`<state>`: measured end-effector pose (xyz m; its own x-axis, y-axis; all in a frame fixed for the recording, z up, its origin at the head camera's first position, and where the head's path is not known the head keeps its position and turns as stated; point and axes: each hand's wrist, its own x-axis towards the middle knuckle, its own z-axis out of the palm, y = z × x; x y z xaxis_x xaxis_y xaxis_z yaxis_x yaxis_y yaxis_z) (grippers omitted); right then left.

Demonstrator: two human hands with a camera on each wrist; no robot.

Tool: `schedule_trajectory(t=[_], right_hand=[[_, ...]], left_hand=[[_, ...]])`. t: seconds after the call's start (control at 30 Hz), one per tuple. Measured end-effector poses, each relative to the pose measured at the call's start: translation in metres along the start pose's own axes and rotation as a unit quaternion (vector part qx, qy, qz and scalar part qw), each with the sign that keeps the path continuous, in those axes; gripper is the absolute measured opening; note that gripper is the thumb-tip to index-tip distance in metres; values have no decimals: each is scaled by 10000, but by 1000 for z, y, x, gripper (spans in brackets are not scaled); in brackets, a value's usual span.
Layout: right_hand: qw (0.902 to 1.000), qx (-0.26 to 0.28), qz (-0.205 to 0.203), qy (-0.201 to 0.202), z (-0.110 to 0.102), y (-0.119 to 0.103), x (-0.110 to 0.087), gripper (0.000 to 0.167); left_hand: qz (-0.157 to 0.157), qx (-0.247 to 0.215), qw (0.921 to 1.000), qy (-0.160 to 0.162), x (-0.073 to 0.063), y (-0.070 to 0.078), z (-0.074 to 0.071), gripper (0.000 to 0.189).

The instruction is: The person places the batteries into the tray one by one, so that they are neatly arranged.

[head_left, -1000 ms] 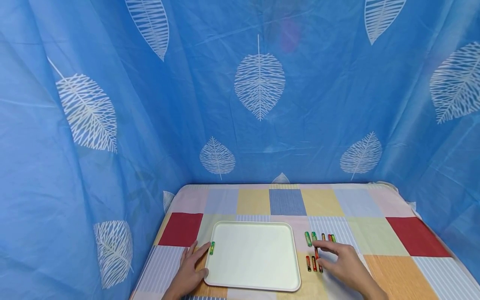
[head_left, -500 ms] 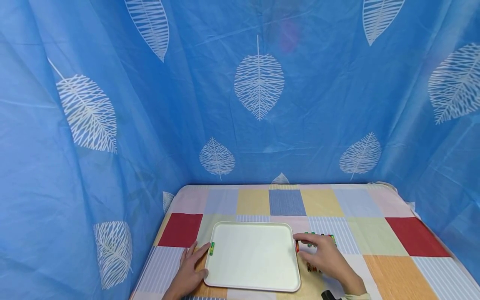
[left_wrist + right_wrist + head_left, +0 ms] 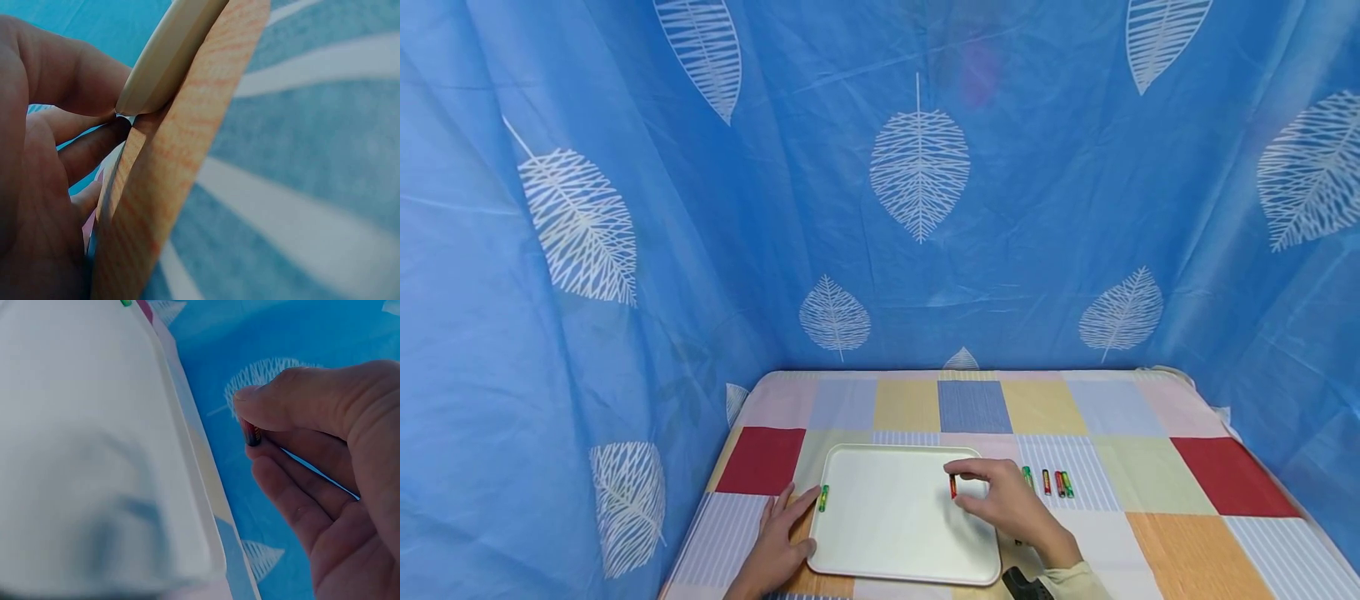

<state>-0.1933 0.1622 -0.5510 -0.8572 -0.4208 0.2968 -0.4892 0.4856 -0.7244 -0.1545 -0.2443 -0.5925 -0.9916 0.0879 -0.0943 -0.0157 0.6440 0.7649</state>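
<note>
My right hand (image 3: 1003, 500) pinches a red and black battery (image 3: 952, 487) between thumb and fingers, above the right part of a cream-white tray (image 3: 895, 577). The right wrist view shows only one end of this battery (image 3: 250, 433) between thumb and fingertips. At the tray's left side rests my left hand (image 3: 782, 542), fingers extended and thumb touching the rim, as the left wrist view shows with the thumb (image 3: 81, 78) against the tray edge (image 3: 156, 69). A green battery (image 3: 823, 498) lies just inside the left rim, close to the left index fingertip.
Right of the tray, several batteries lie on the patchwork cloth (image 3: 1180, 542), among them a green one (image 3: 1067, 484), a red one (image 3: 1060, 483) and a darker one (image 3: 1047, 482). The right hand hides others. Blue leaf-patterned curtains (image 3: 1000, 275) surround the table.
From the group of batteries, my right hand has moved left across the tray's right rim, carrying the red and black battery. The left hand, the tray and the green battery inside it stay put.
</note>
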Motion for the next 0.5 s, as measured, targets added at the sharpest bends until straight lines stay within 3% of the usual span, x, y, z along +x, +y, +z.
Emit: schedule_trajectory(t=[0.3,0.5], right_hand=[[9986,72,-498,-172,27,-7,25,38],[9982,191,-521,-230,46,-16,40,39]], left_hand=[[-4,-6,10000,28,0,0,1,78],[77,9,10000,33,1,1,0,79]])
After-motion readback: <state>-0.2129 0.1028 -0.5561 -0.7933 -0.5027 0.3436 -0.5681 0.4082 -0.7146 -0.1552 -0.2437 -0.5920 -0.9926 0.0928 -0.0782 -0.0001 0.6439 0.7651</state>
